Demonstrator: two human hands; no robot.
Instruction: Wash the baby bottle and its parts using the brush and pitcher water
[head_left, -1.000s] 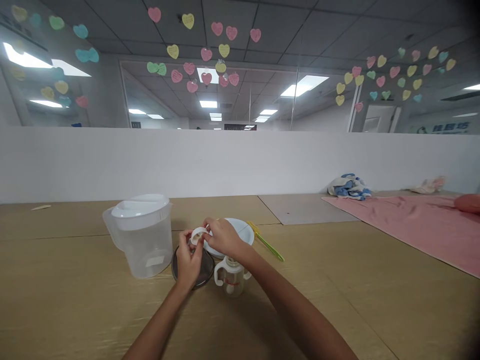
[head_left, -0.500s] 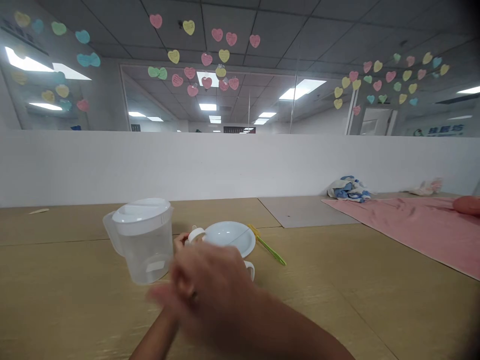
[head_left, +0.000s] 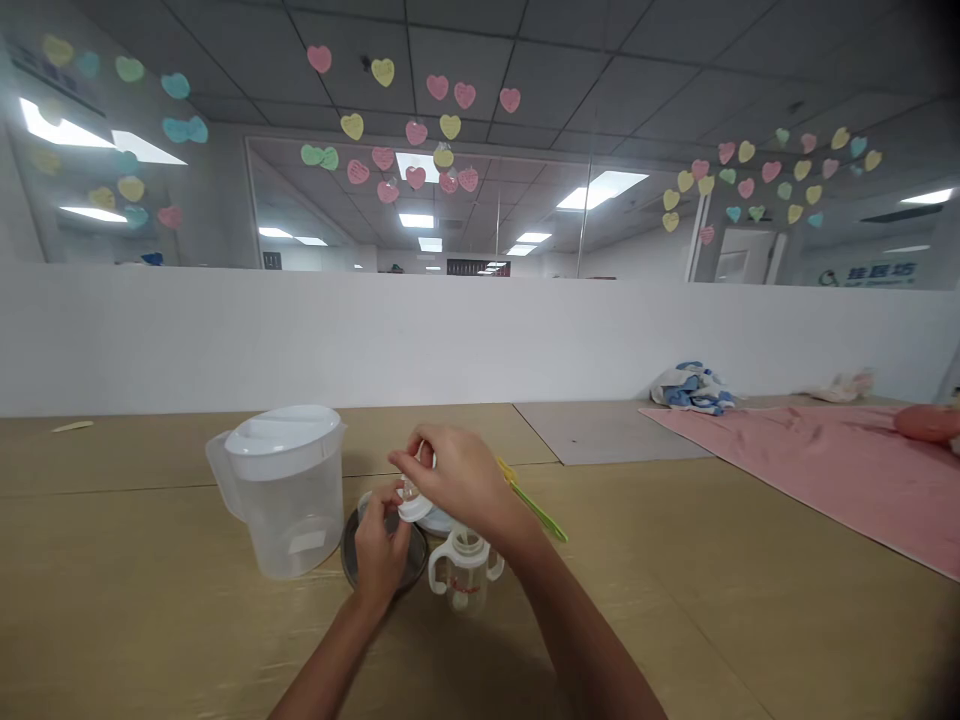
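Nearest the person, a two-handled feeding bottle [head_left: 466, 588] is standing upright on the table [head_left: 187, 640], looking light and rigid, its side handles offering the surest hold. Just beyond, the left hand [head_left: 381, 548] is pinching the rim of a white bottle collar [head_left: 414, 510] above a dark round dish [head_left: 417, 556]. The right hand [head_left: 459, 482] is curling over it, fingers bent; I can't tell whether they're gripping. The collar is looking light and stiff, its clear top probably soft, so the rim is suiting fingertips best. Farther off, a yellow-and-green utensil [head_left: 541, 514] is lying.
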